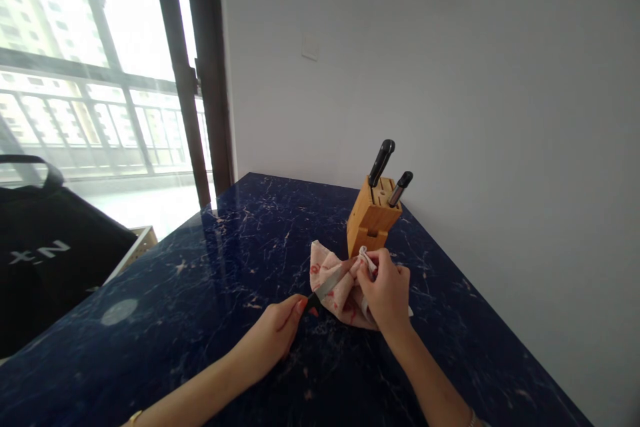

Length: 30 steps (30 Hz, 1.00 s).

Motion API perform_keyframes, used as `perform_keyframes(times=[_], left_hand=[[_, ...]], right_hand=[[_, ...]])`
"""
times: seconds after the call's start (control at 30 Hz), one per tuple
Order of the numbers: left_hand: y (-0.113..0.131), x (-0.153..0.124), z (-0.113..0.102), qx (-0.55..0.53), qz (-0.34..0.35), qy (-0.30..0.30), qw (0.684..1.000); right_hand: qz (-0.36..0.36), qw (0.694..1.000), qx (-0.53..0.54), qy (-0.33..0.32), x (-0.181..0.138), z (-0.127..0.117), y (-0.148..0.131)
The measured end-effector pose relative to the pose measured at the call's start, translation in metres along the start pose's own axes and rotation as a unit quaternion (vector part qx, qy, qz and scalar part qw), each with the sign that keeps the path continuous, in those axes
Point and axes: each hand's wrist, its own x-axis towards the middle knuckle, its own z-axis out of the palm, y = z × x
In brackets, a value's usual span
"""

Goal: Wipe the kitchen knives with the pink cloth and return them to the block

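My left hand (283, 321) is closed around the dark handle of a knife (330, 282), whose blade points up and to the right. A pink patterned cloth (343, 297) hangs and bunches below and behind the blade. With fingers pinched, my right hand (387, 287) grips a gathered part of this cloth by the blade's tip end, so the tip is hidden. Just beyond my right hand stands a wooden knife block (367, 217). Two handles rise from its slots: a black knife handle (381, 161) and a shorter dark handle (401, 188) with a metal part.
The blue marble-patterned table (240, 247) meets a plain wall (475, 113) behind and on the right. At the left are a black bag (55, 260) with white lettering, a light-coloured crate edge (137, 247) and a dark-framed glass door (175, 67).
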Motion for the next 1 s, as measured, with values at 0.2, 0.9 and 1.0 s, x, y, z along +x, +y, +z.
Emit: perform_keyframes(times=[0.2,0.9,1.0], left_hand=[[-0.005,0.004,-0.001,-0.001,-0.005,0.013,1.0],[0.012,-0.002,-0.003,0.019,0.001,-0.01,1.0],[0.006,-0.001,-0.002,0.015,-0.011,-0.006,1.0]], right_hand=[[-0.08,0.995,0.044,-0.026,-0.006,0.004,-0.008],[-0.076,0.994,0.028,-0.077,-0.013,0.015,-0.013],[-0.117,0.986,0.041,-0.115,-0.018,0.014,-0.024]])
